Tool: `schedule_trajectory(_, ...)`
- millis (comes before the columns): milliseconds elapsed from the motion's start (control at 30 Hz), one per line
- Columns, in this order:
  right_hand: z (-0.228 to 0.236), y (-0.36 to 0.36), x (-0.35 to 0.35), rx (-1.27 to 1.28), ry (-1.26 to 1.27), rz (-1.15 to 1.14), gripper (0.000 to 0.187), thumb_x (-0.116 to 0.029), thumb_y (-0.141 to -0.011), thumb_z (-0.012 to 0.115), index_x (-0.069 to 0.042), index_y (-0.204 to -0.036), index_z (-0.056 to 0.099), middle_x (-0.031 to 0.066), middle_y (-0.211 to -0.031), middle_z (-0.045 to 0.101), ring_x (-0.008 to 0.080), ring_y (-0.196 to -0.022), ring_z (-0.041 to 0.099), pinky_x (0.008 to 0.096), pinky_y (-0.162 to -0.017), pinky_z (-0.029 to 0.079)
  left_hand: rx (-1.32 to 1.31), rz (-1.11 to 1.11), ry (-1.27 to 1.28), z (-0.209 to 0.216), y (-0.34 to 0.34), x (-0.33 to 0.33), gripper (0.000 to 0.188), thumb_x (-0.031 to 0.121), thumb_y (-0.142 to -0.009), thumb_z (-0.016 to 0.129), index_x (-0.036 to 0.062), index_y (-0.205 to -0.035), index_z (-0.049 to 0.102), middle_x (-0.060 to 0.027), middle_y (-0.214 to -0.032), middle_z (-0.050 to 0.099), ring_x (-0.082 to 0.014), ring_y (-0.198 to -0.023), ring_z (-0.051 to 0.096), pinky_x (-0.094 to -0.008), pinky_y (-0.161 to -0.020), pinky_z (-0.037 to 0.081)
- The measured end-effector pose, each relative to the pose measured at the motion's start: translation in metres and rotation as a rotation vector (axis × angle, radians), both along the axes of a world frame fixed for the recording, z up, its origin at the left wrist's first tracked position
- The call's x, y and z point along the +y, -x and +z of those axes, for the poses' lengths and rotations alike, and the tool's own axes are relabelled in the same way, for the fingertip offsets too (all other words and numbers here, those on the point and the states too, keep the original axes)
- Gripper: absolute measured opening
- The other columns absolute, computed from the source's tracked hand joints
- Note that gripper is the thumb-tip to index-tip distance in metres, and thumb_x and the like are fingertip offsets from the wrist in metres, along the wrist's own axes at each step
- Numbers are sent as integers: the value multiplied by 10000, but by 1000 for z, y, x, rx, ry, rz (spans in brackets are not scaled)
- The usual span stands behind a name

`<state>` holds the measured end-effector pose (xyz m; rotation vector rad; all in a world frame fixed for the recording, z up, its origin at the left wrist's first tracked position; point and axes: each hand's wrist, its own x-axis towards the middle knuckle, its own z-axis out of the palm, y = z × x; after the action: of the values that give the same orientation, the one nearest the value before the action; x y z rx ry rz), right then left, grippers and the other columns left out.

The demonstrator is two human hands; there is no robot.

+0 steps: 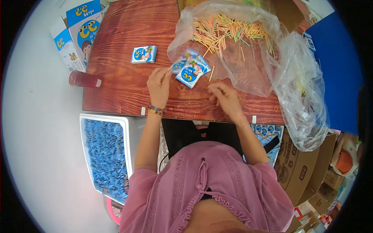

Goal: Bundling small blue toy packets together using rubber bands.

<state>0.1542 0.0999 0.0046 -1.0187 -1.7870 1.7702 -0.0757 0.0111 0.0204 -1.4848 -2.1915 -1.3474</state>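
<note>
My left hand (159, 83) pinches a small blue and white sachet (180, 65), blurred by motion, above the red-brown wooden table. Just to its right lie more sachets (192, 73) of the same kind, overlapping on the table. My right hand (227, 100) hovers near the table's front edge with its fingers curled and smeared, so whether it holds anything is hidden. Between the hands and the plastic bag rests a single thin pale stick (211, 73). A neat stack of sachets (143, 54) sits farther left.
A clear plastic bag (248, 73) spreads over the far right, with many thin pastel sticks (233, 31) on it. Printed boxes (83, 33) and a red jar (83, 79) stand at the left edge. A white bin (126, 136) full of blue sachets stands front left; cardboard boxes (299, 167) front right.
</note>
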Motion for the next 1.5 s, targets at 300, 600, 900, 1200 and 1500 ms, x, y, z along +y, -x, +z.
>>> schedule_trajectory(300, 26, 20, 54, 339, 166, 220, 195, -135, -882, 652, -11, -1032, 657, -12, -900, 629, 56, -830, 558, 229, -742, 456, -489, -411, 273, 41, -24, -7, 159, 102, -895, 618, -43, -835, 593, -44, -719, 519, -85, -674, 467, -241, -611, 384)
schedule_trajectory(600, 21, 25, 38, 340, 150, 184, 217, -125, -873, 667, -3, -1052, 659, 6, -939, 674, 51, -843, 584, 222, -749, 471, -1387, -286, -165, 22, -61, -3, 114, 60, -908, 610, -22, -957, 670, -41, -962, 676, -76, -874, 614, -222, -776, 496)
schedule_trajectory(900, 22, 27, 40, 320, 200, 232, 208, -96, -882, 653, 3, -1065, 650, 20, -981, 671, 64, -880, 596, 229, -797, 481, -1366, -261, -176, 16, -62, -6, 152, 31, -866, 662, -29, -1004, 680, -50, -931, 694, -69, -795, 628, -210, -705, 505)
schedule_trajectory(1200, 12, 31, 34, 213, 162, 238, 222, -82, -874, 657, 24, -1069, 648, 42, -989, 679, 75, -885, 613, 238, -803, 501, -1297, -251, -221, 9, -65, -10, 148, 46, -869, 669, -31, -994, 687, -45, -916, 693, -60, -785, 620, -213, -706, 502)
schedule_trajectory(1500, 19, 30, 31, 191, 149, 210, 135, -79, -868, 660, 17, -956, 695, 29, -909, 690, 65, -836, 613, 222, -761, 495, -1411, -252, -265, 1, -66, -12, 143, 72, -922, 599, -30, -990, 672, -87, -952, 691, -121, -829, 658, -272, -757, 543)
